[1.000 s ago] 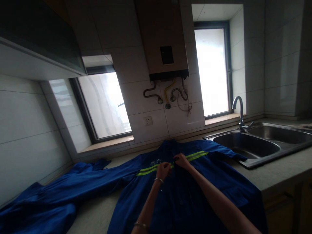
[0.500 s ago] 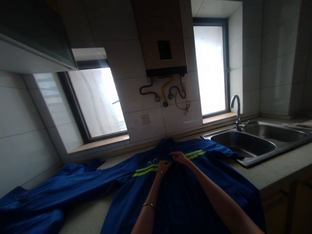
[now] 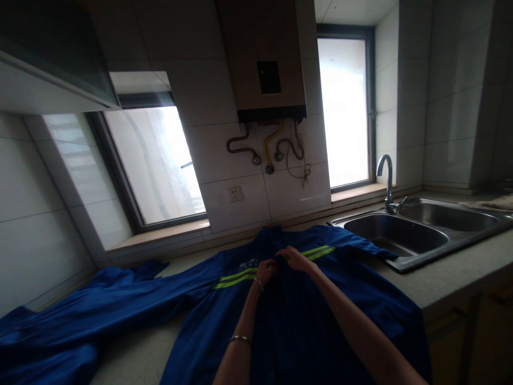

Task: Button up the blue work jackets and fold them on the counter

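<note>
A blue work jacket [image 3: 192,337] with yellow-green striped bands [image 3: 235,277] across the chest lies spread on the counter, its collar toward the wall. My left hand [image 3: 265,271], with bangles on the wrist and forearm, has its fingers closed on the cloth at the front opening, at chest height. Just to the right, my right hand [image 3: 295,259] pinches the opposite side of that opening. The fingertips are close together but apart. Dim light hides the exact bit of cloth, or any fastener, between them.
More blue cloth [image 3: 44,337] lies bunched on the counter at the left. One sleeve reaches the rim of the double steel sink [image 3: 425,251], which has a tall tap [image 3: 388,182]. A water heater [image 3: 264,64] with pipes hangs on the tiled wall between two windows.
My left hand has curled in slightly and turned at the front opening. My right hand stays nearly in place on the jacket. The view has shifted a little.
</note>
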`<state>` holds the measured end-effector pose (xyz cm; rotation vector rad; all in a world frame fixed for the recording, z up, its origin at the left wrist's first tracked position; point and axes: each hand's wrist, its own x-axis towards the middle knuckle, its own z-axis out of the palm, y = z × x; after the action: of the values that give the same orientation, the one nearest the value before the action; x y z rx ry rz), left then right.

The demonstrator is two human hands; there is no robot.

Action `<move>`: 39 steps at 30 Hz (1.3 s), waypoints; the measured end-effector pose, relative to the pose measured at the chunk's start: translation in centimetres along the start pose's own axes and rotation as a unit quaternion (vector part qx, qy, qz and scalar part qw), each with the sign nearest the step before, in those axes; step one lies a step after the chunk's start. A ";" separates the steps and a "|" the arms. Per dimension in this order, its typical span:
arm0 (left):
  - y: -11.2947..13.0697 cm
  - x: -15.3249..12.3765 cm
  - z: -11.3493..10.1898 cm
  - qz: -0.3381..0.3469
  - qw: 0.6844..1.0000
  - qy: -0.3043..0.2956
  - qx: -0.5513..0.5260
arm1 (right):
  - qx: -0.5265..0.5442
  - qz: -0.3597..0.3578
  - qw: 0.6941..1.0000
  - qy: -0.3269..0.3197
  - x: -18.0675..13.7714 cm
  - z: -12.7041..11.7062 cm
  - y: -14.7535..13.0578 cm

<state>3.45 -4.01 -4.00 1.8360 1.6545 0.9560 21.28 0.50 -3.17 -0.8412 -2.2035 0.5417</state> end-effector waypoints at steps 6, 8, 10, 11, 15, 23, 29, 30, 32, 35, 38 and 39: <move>0.3 -0.7 -1.2 0.022 0.996 -0.043 0.069 | -0.076 -0.008 0.997 -0.027 -0.5 -1.3 -0.6; 0.2 -0.8 -1.3 0.020 0.993 -0.015 0.114 | -0.069 -0.014 0.997 -0.020 -0.5 -1.4 -0.7; 0.0 -0.7 -1.2 0.016 0.986 0.014 0.162 | -0.060 -0.020 0.998 -0.010 -0.5 -1.3 -0.6; 0.0 -0.7 -1.1 0.016 0.982 0.021 0.185 | -0.057 -0.023 0.998 -0.002 -0.5 -1.2 -0.5; 0.4 -0.2 -0.1 0.021 0.967 0.002 0.253 | -0.046 -0.036 0.998 0.026 -0.2 -0.3 -0.2; 1.5 0.4 1.1 0.035 0.943 -0.009 0.330 | -0.040 -0.038 0.997 0.049 0.2 0.9 -0.7; 1.9 0.0 0.8 0.052 0.941 0.028 0.333 | -0.019 -0.062 0.996 0.063 0.1 0.8 -1.5; 1.9 0.0 0.7 0.056 0.942 0.022 0.330 | -0.016 -0.066 0.996 0.061 0.1 0.8 -1.5; 1.6 0.2 0.3 0.062 0.944 0.007 0.323 | -0.012 -0.066 0.996 0.061 0.0 0.8 -1.4; 0.8 0.2 -0.5 0.071 0.945 -0.016 0.319 | -0.011 -0.059 0.996 0.064 0.1 0.7 -1.0; 0.2 0.1 -1.0 0.083 0.944 -0.033 0.318 | -0.007 -0.063 0.996 0.060 0.1 0.8 -0.7; 0.1 0.0 -1.0 0.086 0.943 -0.033 0.319 | -0.006 -0.064 0.996 0.060 0.1 0.9 -0.7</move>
<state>2.71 -4.09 -3.26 2.4279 1.9330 0.4250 20.34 -0.01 -3.31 -0.7133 -2.1348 0.4054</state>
